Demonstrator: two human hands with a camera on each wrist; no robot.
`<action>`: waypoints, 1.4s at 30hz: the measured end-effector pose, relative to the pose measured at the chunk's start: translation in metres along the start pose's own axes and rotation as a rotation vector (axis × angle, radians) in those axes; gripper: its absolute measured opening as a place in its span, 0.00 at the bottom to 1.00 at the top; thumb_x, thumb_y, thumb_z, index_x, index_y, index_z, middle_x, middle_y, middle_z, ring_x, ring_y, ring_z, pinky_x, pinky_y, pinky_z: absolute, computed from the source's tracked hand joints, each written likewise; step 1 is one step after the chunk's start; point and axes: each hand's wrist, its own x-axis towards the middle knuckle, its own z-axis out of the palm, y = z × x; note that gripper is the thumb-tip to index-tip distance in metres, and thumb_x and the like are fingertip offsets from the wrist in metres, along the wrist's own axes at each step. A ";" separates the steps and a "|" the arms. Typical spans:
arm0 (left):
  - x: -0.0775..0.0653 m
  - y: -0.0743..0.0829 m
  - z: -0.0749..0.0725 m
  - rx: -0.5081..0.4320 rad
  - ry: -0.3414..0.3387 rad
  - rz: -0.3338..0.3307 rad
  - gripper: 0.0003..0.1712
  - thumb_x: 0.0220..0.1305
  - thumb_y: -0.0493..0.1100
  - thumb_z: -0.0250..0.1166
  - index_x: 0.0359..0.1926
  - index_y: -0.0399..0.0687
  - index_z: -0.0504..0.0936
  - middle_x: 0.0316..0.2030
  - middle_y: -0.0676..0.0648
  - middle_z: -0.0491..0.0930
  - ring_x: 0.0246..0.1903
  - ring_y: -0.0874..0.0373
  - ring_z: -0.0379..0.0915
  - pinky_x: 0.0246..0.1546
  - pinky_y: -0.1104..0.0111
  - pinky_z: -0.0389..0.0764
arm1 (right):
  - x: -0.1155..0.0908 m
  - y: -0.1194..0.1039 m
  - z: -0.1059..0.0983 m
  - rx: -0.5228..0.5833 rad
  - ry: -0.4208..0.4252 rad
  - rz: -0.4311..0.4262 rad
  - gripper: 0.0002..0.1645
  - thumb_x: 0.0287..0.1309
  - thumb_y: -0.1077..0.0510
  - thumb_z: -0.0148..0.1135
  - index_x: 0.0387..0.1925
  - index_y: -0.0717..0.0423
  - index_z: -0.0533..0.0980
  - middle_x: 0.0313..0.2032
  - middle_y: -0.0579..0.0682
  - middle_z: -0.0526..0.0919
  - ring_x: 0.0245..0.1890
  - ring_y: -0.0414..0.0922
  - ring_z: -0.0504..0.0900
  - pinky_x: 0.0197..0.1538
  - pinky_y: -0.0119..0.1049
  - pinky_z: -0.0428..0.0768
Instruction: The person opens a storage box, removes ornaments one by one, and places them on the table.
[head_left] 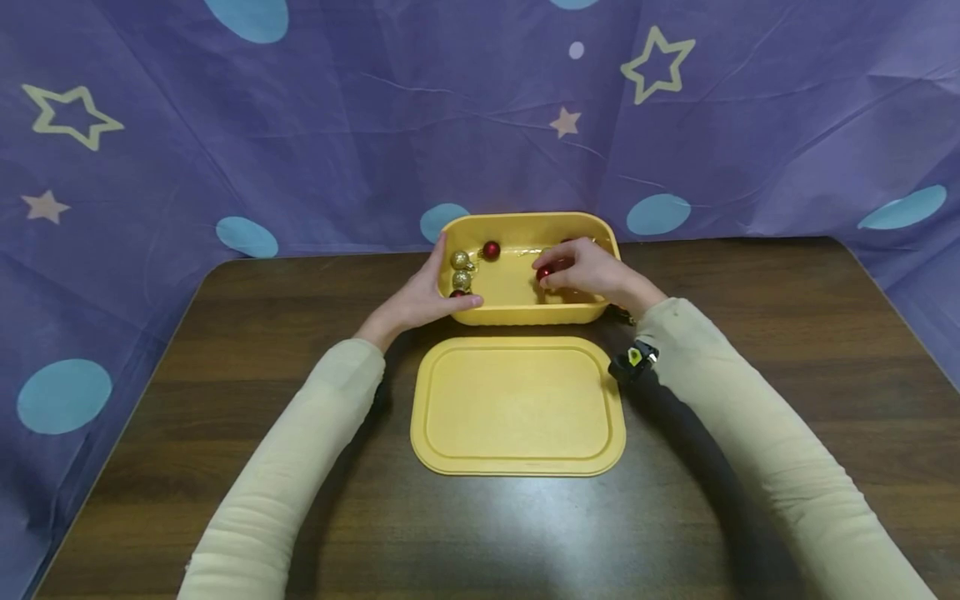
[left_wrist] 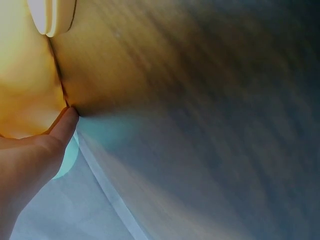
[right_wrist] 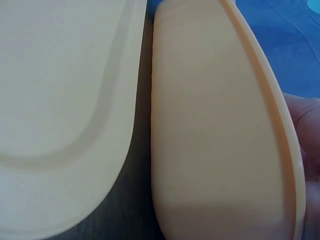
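In the head view a yellow plastic container (head_left: 525,315) stands without its lid at the back of the table. My left hand (head_left: 423,292) grips its left end, with the thumb on the front rim. In the left wrist view the left hand (left_wrist: 37,157) lies along the container wall (left_wrist: 25,95). Inside the container, my right hand (head_left: 592,268) pinches a red Christmas bauble (head_left: 544,272) in its fingertips. At the left end are two gold baubles (head_left: 461,281), a red bauble (head_left: 491,250) and another red one partly hidden by the left thumb.
The flat yellow lid (head_left: 517,408) lies on the dark wooden table (head_left: 480,533), just in front of the container. A purple cloth (head_left: 420,125) with stars and dots hangs right behind. A small black camera (head_left: 636,358) sits at the right wrist beside the lid's corner.
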 end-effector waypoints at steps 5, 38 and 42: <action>0.000 -0.001 -0.001 -0.004 0.000 0.003 0.67 0.59 0.50 0.70 0.74 0.52 0.22 0.75 0.42 0.30 0.72 0.49 0.32 0.69 0.55 0.42 | -0.001 0.001 0.001 0.081 0.070 -0.022 0.16 0.58 0.67 0.64 0.48 0.71 0.79 0.40 0.58 0.84 0.36 0.46 0.81 0.39 0.32 0.79; 0.001 -0.002 0.000 -0.027 0.003 -0.017 0.67 0.60 0.50 0.70 0.74 0.53 0.22 0.75 0.42 0.30 0.72 0.49 0.32 0.69 0.55 0.42 | -0.051 -0.016 -0.029 0.124 0.259 -0.154 0.17 0.59 0.66 0.63 0.50 0.67 0.76 0.47 0.58 0.81 0.45 0.43 0.80 0.42 0.28 0.77; 0.001 -0.003 0.000 -0.023 0.008 -0.018 0.67 0.60 0.50 0.70 0.74 0.53 0.22 0.75 0.42 0.30 0.72 0.50 0.32 0.69 0.56 0.42 | -0.061 -0.018 -0.037 0.095 0.271 -0.146 0.15 0.60 0.64 0.64 0.49 0.62 0.77 0.46 0.54 0.81 0.45 0.44 0.80 0.43 0.28 0.77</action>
